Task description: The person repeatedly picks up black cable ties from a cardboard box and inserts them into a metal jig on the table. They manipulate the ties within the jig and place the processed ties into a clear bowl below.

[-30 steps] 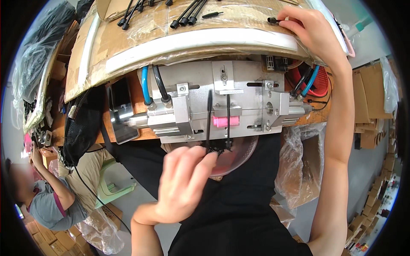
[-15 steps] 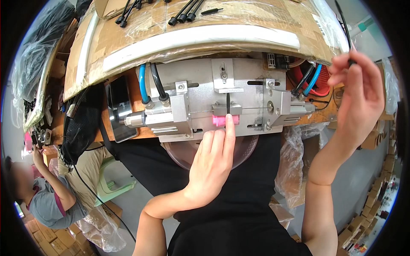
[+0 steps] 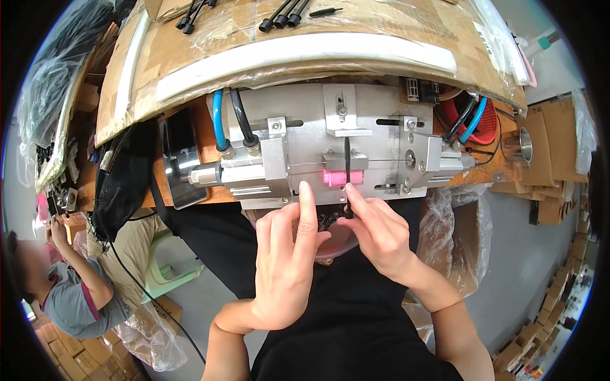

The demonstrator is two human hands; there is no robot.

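A thin black rod (image 3: 347, 162) lies lengthwise across the middle of a metal clamping fixture (image 3: 311, 114), over a small metal block and a pink roll-shaped piece (image 3: 335, 178). My right hand (image 3: 383, 236) pinches the rod's thicker near end between thumb and index finger. Just left of it, my left hand (image 3: 284, 263) holds nothing. Its index finger points up beside the pink piece, the thumb stands out, and the other fingers are bent. Below the fixture's front edge, partly behind my hands, is a translucent pinkish bowl (image 3: 343, 244) with small dark pieces in it.
Above the fixture hangs a plastic-wrapped cardboard ledge (image 3: 254, 47) with several black rods (image 3: 279, 22) on it. Blue and black hoses (image 3: 219, 120) run to both cylinders. At left lie a phone (image 3: 181, 159) and a black mesh bag (image 3: 124, 184). A co-worker (image 3: 76, 292) sits far left.
My right hand has come in from the far right to the fixture's middle. My left index finger has lifted off the pink piece and moved left. The bowl's contents now show.
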